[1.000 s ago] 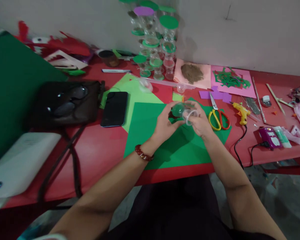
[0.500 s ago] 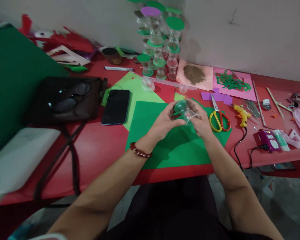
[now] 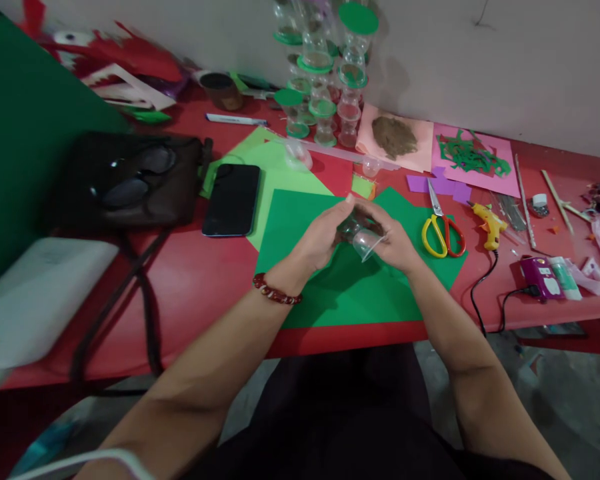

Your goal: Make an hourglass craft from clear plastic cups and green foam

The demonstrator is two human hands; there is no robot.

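In the head view, the left hand (image 3: pixel 319 240) and the right hand (image 3: pixel 396 245) together grasped a clear plastic cup (image 3: pixel 365 244), fingers curled around its sides, its flared rim tilted, over the dark green paper sheet (image 3: pixel 355 297). Scissors (image 3: pixel 446 235) lay to the right, handles partly on that sheet, near a yellow glue gun (image 3: pixel 491 228).

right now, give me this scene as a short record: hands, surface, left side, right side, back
left hand: holding clear plastic piece
right hand: holding the same piece
surface: green sheet on red table
left side: black phone, dark bag
right side: scissors, yellow glue gun
back: stacked clear cups
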